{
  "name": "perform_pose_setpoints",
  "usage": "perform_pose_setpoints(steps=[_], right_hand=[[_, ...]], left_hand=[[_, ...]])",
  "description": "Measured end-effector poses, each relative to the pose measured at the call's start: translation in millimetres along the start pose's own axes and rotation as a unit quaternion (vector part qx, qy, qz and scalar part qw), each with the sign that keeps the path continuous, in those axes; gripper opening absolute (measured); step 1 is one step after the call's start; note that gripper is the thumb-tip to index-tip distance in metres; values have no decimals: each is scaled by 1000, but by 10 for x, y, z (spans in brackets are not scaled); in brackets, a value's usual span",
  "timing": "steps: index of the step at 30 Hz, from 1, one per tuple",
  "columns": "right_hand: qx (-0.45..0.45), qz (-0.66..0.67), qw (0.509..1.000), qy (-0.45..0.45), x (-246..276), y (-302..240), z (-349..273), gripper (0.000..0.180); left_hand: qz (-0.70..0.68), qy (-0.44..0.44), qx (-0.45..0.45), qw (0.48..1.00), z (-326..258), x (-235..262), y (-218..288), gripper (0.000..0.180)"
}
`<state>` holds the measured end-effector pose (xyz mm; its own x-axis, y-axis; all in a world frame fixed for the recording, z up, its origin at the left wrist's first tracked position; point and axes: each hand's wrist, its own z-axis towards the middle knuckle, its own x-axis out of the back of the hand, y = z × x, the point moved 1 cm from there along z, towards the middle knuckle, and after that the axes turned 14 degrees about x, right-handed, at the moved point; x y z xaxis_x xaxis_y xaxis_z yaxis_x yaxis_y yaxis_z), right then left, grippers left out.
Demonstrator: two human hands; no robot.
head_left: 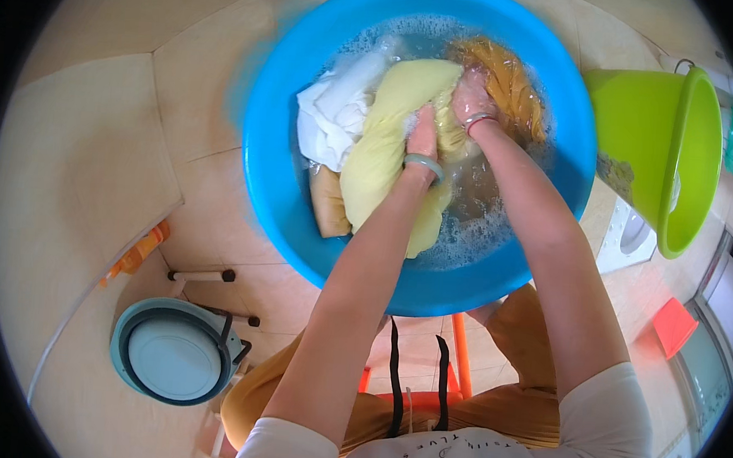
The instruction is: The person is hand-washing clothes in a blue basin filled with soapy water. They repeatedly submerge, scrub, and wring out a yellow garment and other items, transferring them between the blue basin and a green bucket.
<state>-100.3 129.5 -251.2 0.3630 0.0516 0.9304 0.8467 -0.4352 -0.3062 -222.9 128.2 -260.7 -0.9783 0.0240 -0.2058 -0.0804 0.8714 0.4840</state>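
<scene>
A wide blue basin (263, 170) holds soapy water and several wet cloths. Across its middle lies a pale yellow cloth (382, 168), bunched and partly above the water. My left hand (422, 134), below a pale green bangle, is closed on a fold of it, its fingertips hidden. Farther up and to the right, my right hand (471, 100) grips the yellow cloth's edge, with a red band and a light bangle at the wrist. A mustard-brown cloth (511, 83) touches that hand's far side. To the left are a white cloth (335, 111) and a tan piece (328, 204).
A lime-green bucket (645, 136) is tipped beside the basin on the right, near a white floor fixture (629, 236). At the lower left stands a grey-blue collapsible tub (175, 360). An orange-red stool (460, 350) shows between my legs, and an orange bottle (143, 249) lies at the left.
</scene>
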Motion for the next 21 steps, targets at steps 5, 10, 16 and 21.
perform_pose_setpoints(steps=[5,10,16,21], right_hand=[[-30,108,993,-20,379,-259,-309,30],[63,119,982,-134,846,-20,-792,39],[-5,445,853,-272,1257,137,-653,89],[142,269,873,-382,1174,-358,-1135,77]], left_hand=[[15,-57,63,996,76,207,62,60],[116,14,-19,993,-521,70,163,74],[183,-61,-177,965,-1691,-97,-386,31],[264,-125,-250,923,-2252,25,-548,21]])
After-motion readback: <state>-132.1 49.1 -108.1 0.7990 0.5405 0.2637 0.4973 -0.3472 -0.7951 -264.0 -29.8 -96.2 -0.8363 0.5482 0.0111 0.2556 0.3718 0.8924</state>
